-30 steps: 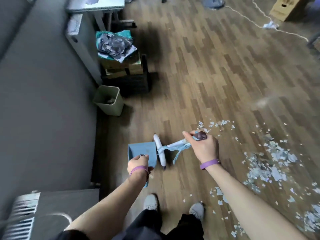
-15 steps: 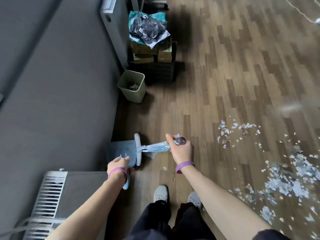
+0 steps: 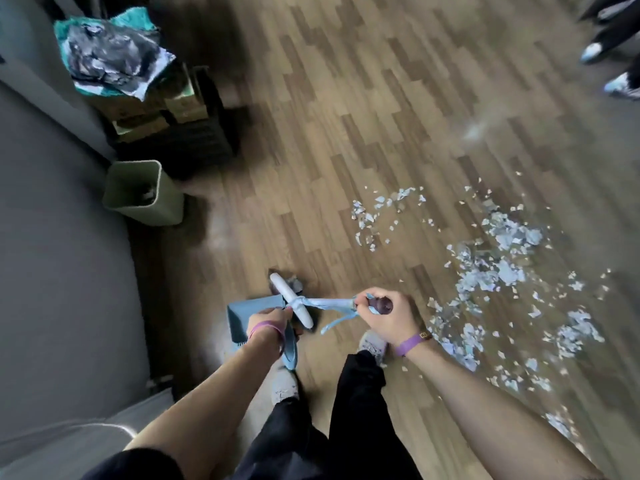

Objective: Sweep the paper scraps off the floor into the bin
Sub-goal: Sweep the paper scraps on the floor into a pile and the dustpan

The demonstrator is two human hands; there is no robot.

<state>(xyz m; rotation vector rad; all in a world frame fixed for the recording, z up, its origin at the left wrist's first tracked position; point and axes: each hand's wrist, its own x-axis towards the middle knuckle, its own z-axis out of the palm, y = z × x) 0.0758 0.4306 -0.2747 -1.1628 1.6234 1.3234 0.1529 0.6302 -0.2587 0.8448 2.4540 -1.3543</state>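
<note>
My left hand (image 3: 268, 323) grips the handle of a blue dustpan (image 3: 250, 313) held low above the wooden floor. My right hand (image 3: 382, 315) is closed around the top of a broom handle; the white broom head (image 3: 291, 303) sits just right of the dustpan, with a blue strip tied round it. A green bin (image 3: 140, 192) stands by the grey wall, up and to the left of the dustpan, with a little rubbish inside. Many pale paper scraps (image 3: 498, 271) lie scattered on the floor to my right.
A dark crate with boxes and a crumpled bag (image 3: 114, 60) on top stands behind the bin. The grey wall (image 3: 52, 271) runs along the left. Another person's shoes (image 3: 609, 67) show at the top right. My own feet are below the dustpan.
The view has swung right and the bin now appears farther left. Dustpan and broom stay close together in my hands, shifted slightly away from the wall.
</note>
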